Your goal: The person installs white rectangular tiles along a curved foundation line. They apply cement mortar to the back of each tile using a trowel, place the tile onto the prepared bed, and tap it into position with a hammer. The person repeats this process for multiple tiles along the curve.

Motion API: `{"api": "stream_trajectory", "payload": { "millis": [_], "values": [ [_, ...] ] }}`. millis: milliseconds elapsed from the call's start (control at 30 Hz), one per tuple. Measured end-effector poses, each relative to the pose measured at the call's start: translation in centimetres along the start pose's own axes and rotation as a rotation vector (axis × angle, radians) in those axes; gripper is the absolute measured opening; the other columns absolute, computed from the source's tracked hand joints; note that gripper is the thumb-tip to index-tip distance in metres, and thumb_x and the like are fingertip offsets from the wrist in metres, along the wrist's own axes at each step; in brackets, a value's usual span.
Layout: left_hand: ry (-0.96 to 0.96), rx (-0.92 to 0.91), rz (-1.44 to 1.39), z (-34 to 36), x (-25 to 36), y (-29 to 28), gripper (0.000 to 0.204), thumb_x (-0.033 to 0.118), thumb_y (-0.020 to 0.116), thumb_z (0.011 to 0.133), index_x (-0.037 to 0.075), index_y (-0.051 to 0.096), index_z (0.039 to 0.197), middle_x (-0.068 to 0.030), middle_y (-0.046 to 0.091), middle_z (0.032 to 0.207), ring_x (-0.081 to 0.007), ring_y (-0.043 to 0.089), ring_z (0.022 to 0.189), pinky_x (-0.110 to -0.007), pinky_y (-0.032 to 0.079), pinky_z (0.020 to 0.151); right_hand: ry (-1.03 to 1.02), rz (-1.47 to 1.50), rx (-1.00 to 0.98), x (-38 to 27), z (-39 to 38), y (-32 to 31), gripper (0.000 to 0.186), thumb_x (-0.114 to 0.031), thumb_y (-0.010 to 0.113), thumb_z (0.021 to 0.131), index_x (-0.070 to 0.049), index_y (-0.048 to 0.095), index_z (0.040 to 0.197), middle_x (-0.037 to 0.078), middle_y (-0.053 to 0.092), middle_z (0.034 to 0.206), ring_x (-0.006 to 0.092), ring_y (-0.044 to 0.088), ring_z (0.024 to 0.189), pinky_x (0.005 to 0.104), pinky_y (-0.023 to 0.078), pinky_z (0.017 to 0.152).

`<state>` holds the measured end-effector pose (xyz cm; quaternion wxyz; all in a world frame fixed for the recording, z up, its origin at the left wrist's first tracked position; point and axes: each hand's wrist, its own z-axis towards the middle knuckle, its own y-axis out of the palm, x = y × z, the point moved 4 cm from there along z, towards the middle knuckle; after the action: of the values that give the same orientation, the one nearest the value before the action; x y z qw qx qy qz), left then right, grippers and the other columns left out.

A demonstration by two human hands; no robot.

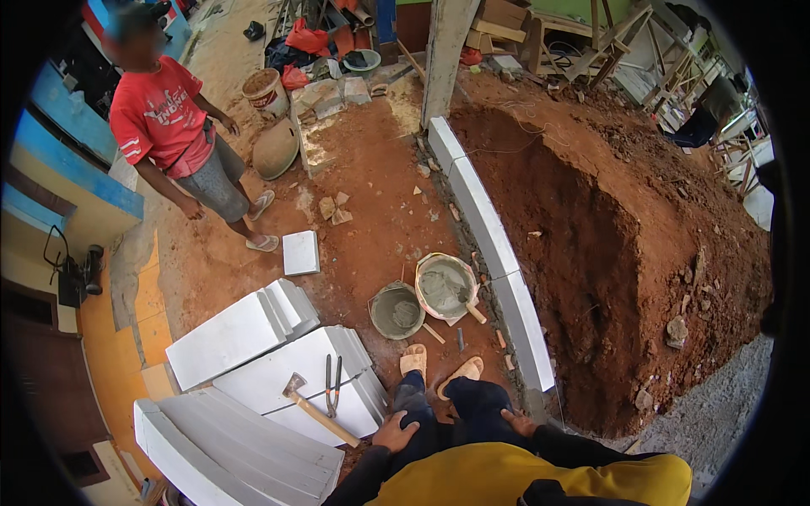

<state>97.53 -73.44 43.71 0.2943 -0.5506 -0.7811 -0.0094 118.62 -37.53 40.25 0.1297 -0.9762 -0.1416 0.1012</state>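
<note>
My left hand rests on my left knee, fingers spread, holding nothing. On my right knee lies my right hand, also empty. I wear dark trousers, a yellow top and sandals. Just ahead of my feet sit two buckets of grey mortar, the right one with a trowel handle sticking out. A row of white blocks is laid along the edge of a red-earth pit. To my left, a hammer and pincers lie on stacked white blocks.
A person in a red shirt stands at the far left beside a blue and yellow wall. A loose white block lies on the dirt. Further back are a bucket, a concrete post, rubble and wooden frames.
</note>
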Motion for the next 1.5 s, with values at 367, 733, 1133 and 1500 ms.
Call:
{"api": "stream_trajectory", "payload": {
  "millis": [367,733,1133,1500],
  "values": [
    [0.325,-0.023,0.556,2.5,7.9,-5.2,0.053,0.053,0.057,0.106,0.010,0.071,0.133,-0.0199,0.072,0.133,-0.0412,0.067,0.125,-0.049,0.048,0.111,-0.167,-0.324,0.393,3.1,-1.5,2.7,0.047,-0.029,0.041,0.112,-0.001,0.078,0.115,0.026,0.078,0.109,0.0443,0.075,0.104,0.0511,0.058,0.097],
    [0.329,-0.163,0.761,6.5,1.1,-8.8,0.075,0.058,0.066,0.099,-0.002,0.064,0.142,-0.0264,0.070,0.138,-0.0397,0.066,0.130,-0.047,0.048,0.114,0.015,0.981,0.358,4.2,-4.1,7.1,0.087,-0.075,0.057,0.097,0.002,0.073,0.133,0.030,0.069,0.139,0.0398,0.066,0.130,0.0448,0.048,0.111],
    [0.455,-0.375,1.191,15.5,21.8,-15.3,0.053,0.037,0.071,0.101,-0.005,0.069,0.134,-0.0249,0.078,0.116,-0.0353,0.076,0.110,-0.043,0.057,0.100,0.835,1.696,0.452,12.6,-5.2,46.9,0.045,-0.043,0.073,0.098,-0.001,0.072,0.114,0.022,0.077,0.116,0.0347,0.075,0.104,0.0449,0.059,0.095],
    [0.145,-0.368,1.404,15.2,24.0,-15.1,0.057,0.040,0.075,0.101,-0.003,0.065,0.138,-0.0205,0.078,0.116,-0.0312,0.076,0.107,-0.042,0.059,0.096,1.198,1.288,0.817,41.7,-7.7,39.7,0.108,-0.038,0.093,0.077,-0.018,0.037,0.168,0.027,0.045,0.163,0.0435,0.043,0.152,0.0486,0.041,0.122]
  ]
}}
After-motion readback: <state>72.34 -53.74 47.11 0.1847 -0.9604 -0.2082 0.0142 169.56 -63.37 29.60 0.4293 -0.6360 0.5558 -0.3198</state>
